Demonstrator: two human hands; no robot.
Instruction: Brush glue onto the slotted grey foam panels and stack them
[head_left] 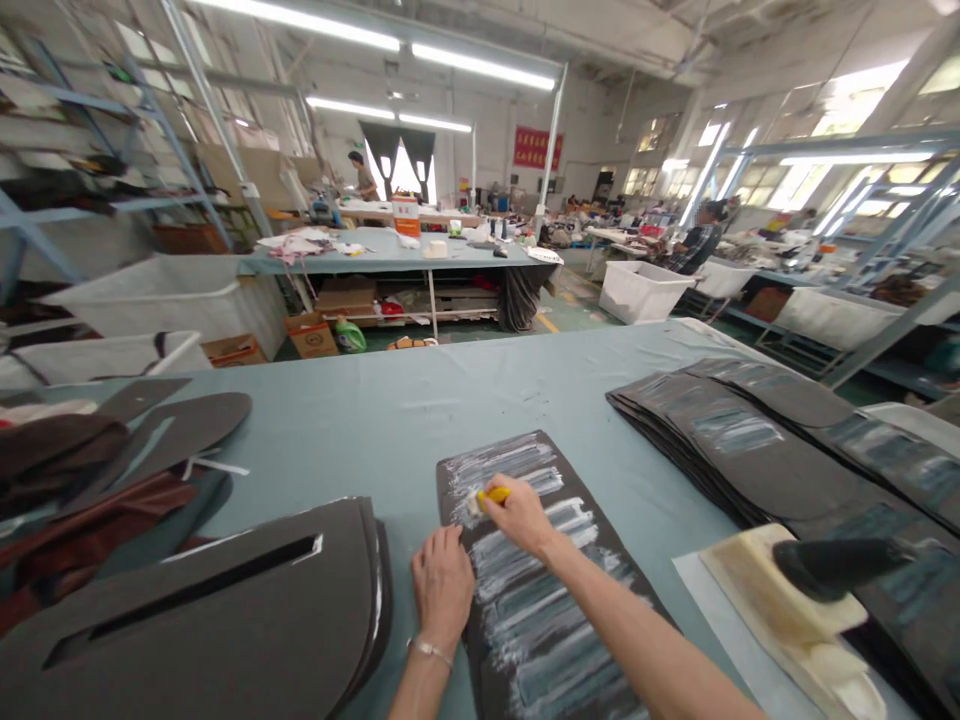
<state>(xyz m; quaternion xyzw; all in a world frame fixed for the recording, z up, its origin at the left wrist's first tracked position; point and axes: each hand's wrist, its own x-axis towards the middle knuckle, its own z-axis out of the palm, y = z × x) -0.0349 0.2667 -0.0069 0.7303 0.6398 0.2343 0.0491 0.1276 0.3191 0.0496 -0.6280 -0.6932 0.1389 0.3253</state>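
A long dark panel with slots [517,622] lies on the table in front of me, streaked across with wet white glue. In my right hand [519,515] is a small yellow-handled brush [495,495], its white-coated tip touching the far left part of the panel. My left hand [444,580], with a bracelet at the wrist, lies palm down at the panel's left edge, fingertips against it. To the left sits a stack of dark grey panels [247,620], the top one with a long slot. Stacked glue-streaked panels [720,430] lie at the right.
A cream-coloured container [772,590] with a black cylindrical piece stands on a white sheet at the right. Brown and dark pieces [90,480] pile up at the table's left. Behind the blue-green table [360,400] are another worktable [360,255], white bins [645,290] and people.
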